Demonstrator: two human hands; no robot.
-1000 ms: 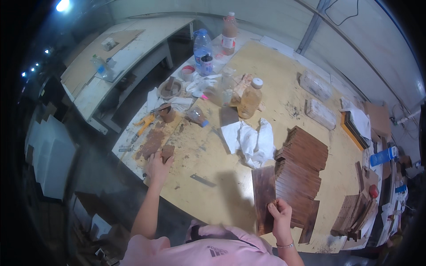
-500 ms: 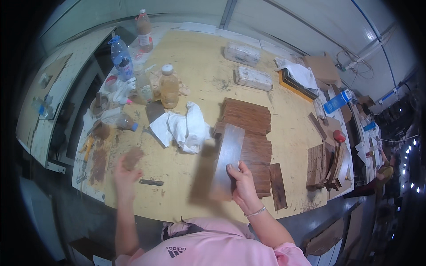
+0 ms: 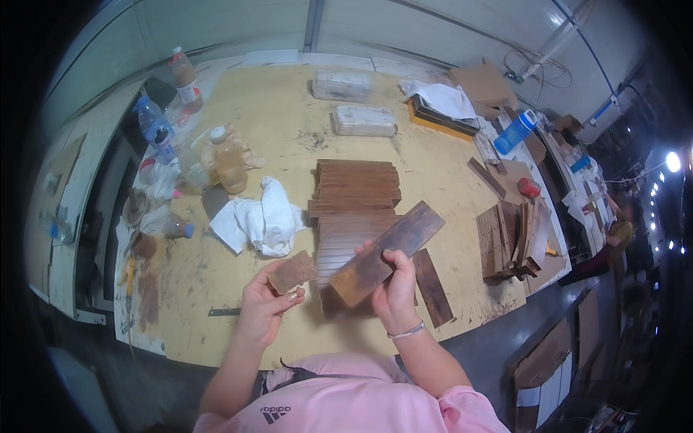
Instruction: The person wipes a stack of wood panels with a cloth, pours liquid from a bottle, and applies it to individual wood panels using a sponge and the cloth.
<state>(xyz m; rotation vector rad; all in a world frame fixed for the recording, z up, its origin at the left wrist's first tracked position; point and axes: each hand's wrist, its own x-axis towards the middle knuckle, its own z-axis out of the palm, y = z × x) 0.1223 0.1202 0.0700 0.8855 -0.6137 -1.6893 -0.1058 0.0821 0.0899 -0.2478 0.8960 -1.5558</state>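
My right hand [image 3: 395,289] grips a long dark wooden slat [image 3: 388,252] and holds it tilted above the table. My left hand [image 3: 263,302] pinches a small brown sanding block [image 3: 291,272] just left of the slat's lower end. Behind the slat lies a stack of dark wooden slats [image 3: 356,193] on the pale yellow worktable [image 3: 281,115]. One loose slat [image 3: 432,278] lies flat to the right of my right hand.
A crumpled white cloth [image 3: 260,219] lies left of the stack. Bottles [image 3: 229,159] and jars crowd the table's left edge. Two wrapped blocks [image 3: 363,120] sit at the back. Another pile of wood pieces [image 3: 509,239] stands on the right, near a blue bottle [image 3: 516,131].
My left hand came back from the table's left side with the sanding block. My right hand lifted a slat off the pile and brought it in front of me.
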